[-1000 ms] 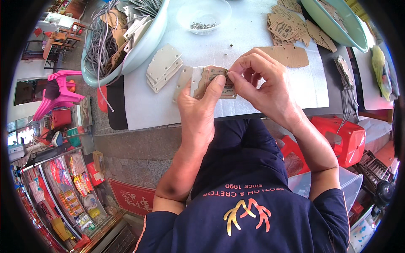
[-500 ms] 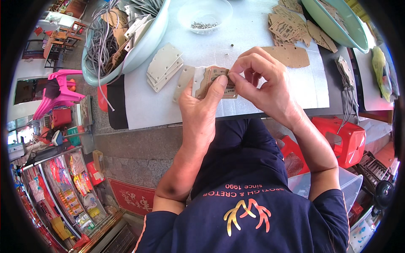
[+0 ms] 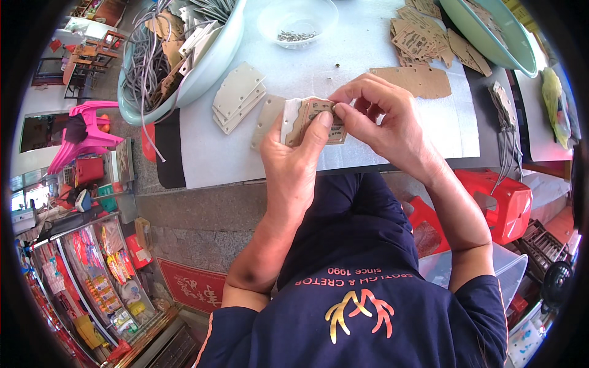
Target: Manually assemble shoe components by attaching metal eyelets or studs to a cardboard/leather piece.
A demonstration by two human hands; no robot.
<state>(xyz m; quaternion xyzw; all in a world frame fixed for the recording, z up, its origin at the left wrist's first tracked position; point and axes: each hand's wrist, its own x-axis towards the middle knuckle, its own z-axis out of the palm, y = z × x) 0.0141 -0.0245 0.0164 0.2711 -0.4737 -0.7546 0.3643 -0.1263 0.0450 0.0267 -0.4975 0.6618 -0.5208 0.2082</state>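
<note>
My left hand (image 3: 293, 150) is closed round a printed brown card (image 3: 305, 122) with a white layer along its left side, its thumb pressed on the front. At the card's upper right corner, the thumb and forefinger of my right hand (image 3: 389, 122) are pinched together; whatever lies between them is too small to make out. A pale grey card (image 3: 267, 116) with holes lies beside my left hand. Further left, several pale cards (image 3: 238, 98) are fanned out. Beyond my fingers lie a small dark metal piece (image 3: 337, 65) and a small silvery piece (image 3: 329, 78).
A clear bowl (image 3: 265, 27) holds small metal pieces at the back. At left stands a light-blue basin (image 3: 211, 64) with grey cords and cards. Brown cards (image 3: 420, 40) are heaped at right, near a green basin (image 3: 521, 52). A plain brown card (image 3: 423, 84) lies nearer.
My right hand has shifted slightly down, its fingers still at the card's corner. The card has tilted a little in my left hand.
</note>
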